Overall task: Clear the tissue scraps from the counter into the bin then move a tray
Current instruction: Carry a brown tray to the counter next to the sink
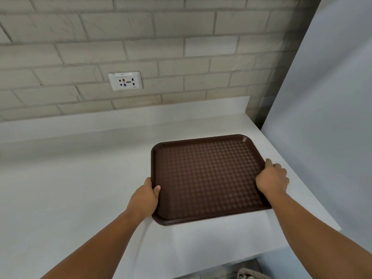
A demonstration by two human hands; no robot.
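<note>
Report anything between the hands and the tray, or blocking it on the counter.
Nothing visible does. The left hand and right hand grip the tray by its side rims. No object shows on the counter left of it; a pale panel stands close on its right.

Tray (207, 178): on the counter (80, 178), toward its right end.
Hands: we have our left hand (145, 198) on its left rim, right hand (272, 179) on its right rim.
Socket (125, 81): on the wall (141, 37) behind the counter, left of the tray.
</note>
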